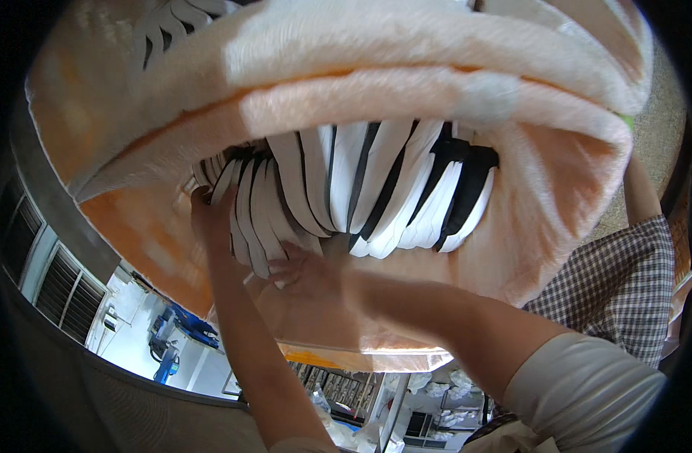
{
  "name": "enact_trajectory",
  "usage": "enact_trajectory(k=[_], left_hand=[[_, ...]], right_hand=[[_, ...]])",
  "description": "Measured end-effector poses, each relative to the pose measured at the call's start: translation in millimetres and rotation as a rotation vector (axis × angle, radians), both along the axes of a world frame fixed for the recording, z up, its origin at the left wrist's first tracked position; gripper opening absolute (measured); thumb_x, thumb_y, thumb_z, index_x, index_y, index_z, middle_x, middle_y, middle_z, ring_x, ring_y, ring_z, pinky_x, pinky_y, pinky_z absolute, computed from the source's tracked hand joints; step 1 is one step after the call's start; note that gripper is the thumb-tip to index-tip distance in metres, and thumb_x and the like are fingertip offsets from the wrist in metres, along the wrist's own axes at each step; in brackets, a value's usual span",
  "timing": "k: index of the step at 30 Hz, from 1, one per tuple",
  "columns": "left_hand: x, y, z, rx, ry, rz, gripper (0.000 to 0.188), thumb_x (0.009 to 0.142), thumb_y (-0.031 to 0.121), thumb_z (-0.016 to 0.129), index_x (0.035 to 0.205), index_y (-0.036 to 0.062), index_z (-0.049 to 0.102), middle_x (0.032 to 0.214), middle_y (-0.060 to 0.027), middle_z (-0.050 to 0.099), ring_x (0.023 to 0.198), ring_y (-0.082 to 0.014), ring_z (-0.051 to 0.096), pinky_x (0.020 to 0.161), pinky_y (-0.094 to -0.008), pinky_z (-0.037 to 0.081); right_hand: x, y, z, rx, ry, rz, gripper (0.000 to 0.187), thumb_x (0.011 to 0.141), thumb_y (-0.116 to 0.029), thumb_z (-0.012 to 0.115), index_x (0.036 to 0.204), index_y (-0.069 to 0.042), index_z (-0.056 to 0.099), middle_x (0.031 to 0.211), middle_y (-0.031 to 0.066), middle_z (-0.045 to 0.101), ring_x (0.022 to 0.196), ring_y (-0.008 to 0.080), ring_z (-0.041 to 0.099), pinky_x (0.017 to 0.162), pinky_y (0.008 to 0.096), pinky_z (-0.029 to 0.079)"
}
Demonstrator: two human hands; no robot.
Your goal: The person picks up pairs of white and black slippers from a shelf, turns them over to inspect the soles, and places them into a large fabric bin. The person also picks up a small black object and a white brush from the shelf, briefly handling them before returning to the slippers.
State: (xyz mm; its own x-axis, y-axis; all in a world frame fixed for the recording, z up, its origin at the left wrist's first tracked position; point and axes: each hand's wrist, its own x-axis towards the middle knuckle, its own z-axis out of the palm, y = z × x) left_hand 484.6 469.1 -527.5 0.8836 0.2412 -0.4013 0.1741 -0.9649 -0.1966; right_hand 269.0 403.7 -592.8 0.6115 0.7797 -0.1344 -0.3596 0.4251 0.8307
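Many white-and-black curved strips (347,177) sit packed within peach plush cloth (414,287), likely steadied by the curled left hand (212,214), grip unclear, and the spread, seemingly empty right hand (313,273).

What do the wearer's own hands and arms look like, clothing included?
The left hand and right hand are gloveless, and no watch or bracelet shows. Both forearms are bare. The right upper arm wears a plain, pale, loose short sleeve, its hem above the elbow. No markings or cables visible on either arm.
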Motion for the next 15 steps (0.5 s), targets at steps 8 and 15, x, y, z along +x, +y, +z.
enact_trajectory(k=[8,15], left_hand=[[-41.7,53.9,-11.6,-0.439,-0.068,0.219,0.055,0.089,0.042,0.057,0.125,0.0013,0.051,0.118,-0.0137,0.058,0.105,-0.0236,0.055,0.087,-0.0326,0.043],[-83.4,52.7,-17.0,-0.471,-0.096,0.074,0.060,0.092,0.037,0.052,0.133,-0.0047,0.038,0.123,-0.0195,0.053,0.109,-0.0273,0.052,0.092,-0.0341,0.040]], right_hand=[[-27.4,-8.6,-102.5,-1.539,-2.949,0.243,0.068,0.084,-0.027,0.050,0.142,-0.009,0.019,0.153,0.0090,0.007,0.141,0.0200,0.005,0.116,0.0346,0.007],[-4.0,-76.5,-22.4,-1.522,-2.575,-0.017,0.034,0.078,-0.024,0.055,0.110,-0.013,0.058,0.126,0.0076,0.048,0.120,0.0226,0.042,0.101,0.0422,0.032]])
